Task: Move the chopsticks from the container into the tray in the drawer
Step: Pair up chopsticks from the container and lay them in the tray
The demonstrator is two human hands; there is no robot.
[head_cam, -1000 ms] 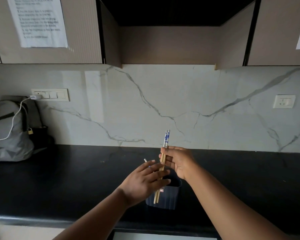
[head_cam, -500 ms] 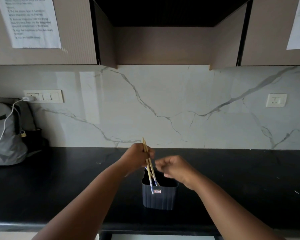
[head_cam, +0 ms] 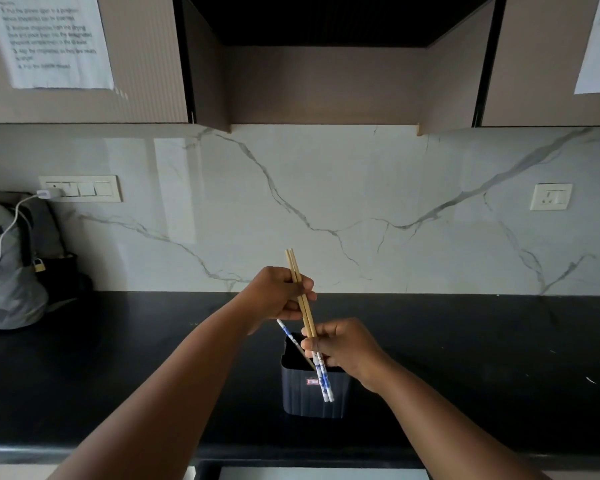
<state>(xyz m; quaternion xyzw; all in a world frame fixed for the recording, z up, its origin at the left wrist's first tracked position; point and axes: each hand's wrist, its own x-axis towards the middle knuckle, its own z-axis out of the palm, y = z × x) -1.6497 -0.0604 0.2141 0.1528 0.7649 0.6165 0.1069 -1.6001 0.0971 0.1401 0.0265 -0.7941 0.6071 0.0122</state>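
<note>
Chopsticks [head_cam: 300, 292]: wooden pair with blue-and-white ends, held tilted above dark ribbed container [head_cam: 314, 393] on black tabletop [head_cam: 118, 358]. Left hand [head_cam: 279, 299] curled round upper shafts; right hand [head_cam: 343, 348] pinching lower, patterned part in front of container rim. Patterned ends hanging down across container's front wall, over small red label. One more patterned chopstick [head_cam: 284, 330] leaning out of container toward left hand. Grey backpack [head_cam: 7, 271] at far left against marble wall, white charger cable [head_cam: 4, 237] draped over it from switch panel [head_cam: 80, 188]. Printed sheet [head_cam: 49, 39] taped to upper cabinet.
</note>
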